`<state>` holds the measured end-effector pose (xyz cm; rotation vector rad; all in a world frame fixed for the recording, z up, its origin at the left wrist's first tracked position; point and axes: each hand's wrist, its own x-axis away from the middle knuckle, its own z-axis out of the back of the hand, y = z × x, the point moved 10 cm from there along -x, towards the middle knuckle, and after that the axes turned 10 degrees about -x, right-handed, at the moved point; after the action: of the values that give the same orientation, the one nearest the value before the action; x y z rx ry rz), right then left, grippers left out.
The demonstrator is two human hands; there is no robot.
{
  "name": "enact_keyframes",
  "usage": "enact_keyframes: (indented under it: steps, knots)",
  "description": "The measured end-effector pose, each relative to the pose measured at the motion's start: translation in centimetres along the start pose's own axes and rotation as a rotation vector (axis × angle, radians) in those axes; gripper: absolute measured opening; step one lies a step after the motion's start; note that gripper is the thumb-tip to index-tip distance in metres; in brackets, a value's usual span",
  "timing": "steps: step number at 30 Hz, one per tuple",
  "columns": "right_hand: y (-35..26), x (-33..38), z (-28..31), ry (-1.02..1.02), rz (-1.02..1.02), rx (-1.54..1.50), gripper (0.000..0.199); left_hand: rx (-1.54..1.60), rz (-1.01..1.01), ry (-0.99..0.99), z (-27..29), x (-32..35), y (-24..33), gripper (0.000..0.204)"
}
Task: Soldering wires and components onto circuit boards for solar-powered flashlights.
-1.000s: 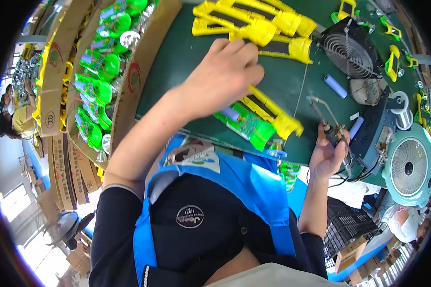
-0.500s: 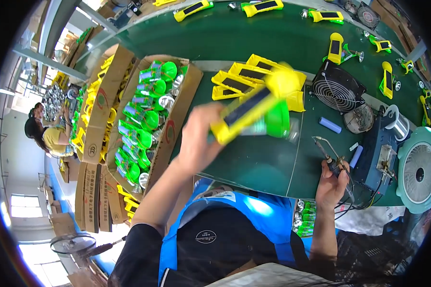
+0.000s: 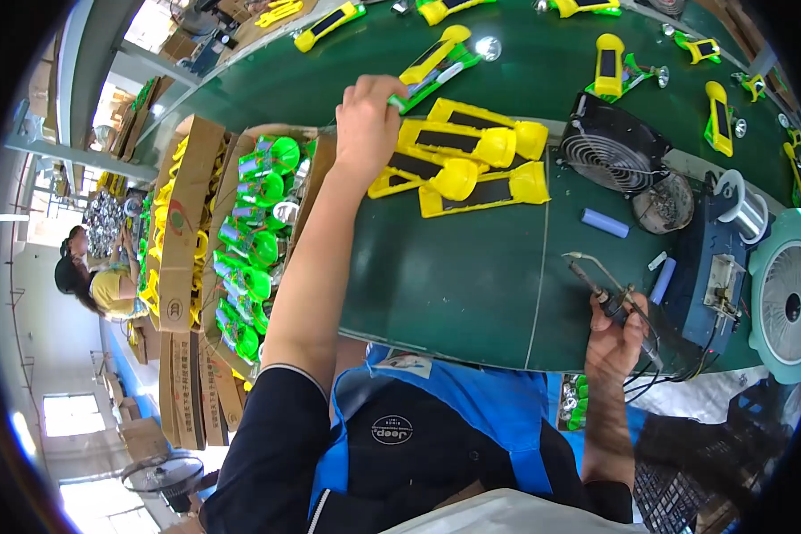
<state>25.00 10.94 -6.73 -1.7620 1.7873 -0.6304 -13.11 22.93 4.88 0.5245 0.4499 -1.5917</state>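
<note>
My left hand (image 3: 368, 120) reaches out past the bench, fingers closed on the near end of a yellow and green solar flashlight (image 3: 436, 64). This flashlight lies over the far green belt, its silver reflector (image 3: 488, 48) hanging out beside the body. Low on the right, my right hand (image 3: 616, 338) is wrapped round a soldering iron (image 3: 610, 303), whose thin bent metal tube and tip point up and left over the bench. Between the hands lies a pile of yellow housings (image 3: 481, 191) with dark panels.
At the left stands a carton (image 3: 325, 169) of green lamp parts, beside a carton (image 3: 180, 222) of yellow ones. A black fan (image 3: 610, 147), a blue soldering station (image 3: 699, 276), a solder spool (image 3: 743, 209), purple cells (image 3: 605, 222) and a teal fan (image 3: 783, 303) occupy the right. More flashlights line the belt.
My left hand has carried the flashlight away from over the bench, forward to the green belt. The right hand stays in nearly the same place with the soldering iron.
</note>
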Motion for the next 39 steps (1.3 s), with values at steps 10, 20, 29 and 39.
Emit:
enact_keyframes:
  steps: [10, 20, 29, 39]
  knots:
    - [0.3, 0.3, 0.6, -0.058, -0.014, -0.084, 0.031, -0.039, -0.212, -0.046, 4.7, 4.6, 2.7, 0.008]
    - [3.6, 1.5, -10.8, -0.325, 0.132, 0.414, 0.041, 0.240, -0.032, -0.102, 9.0, 14.6, 11.1, 0.027]
    - [8.1, -0.4, -13.1, -0.414, 0.027, 0.554, 0.036, -0.500, 0.256, -0.391, 21.8, 20.2, -15.0, 0.023]
    - [5.5, -1.3, -11.6, -0.401, 0.164, 0.522, 0.041, -0.341, -0.030, -0.343, 23.4, 20.0, -16.1, 0.041]
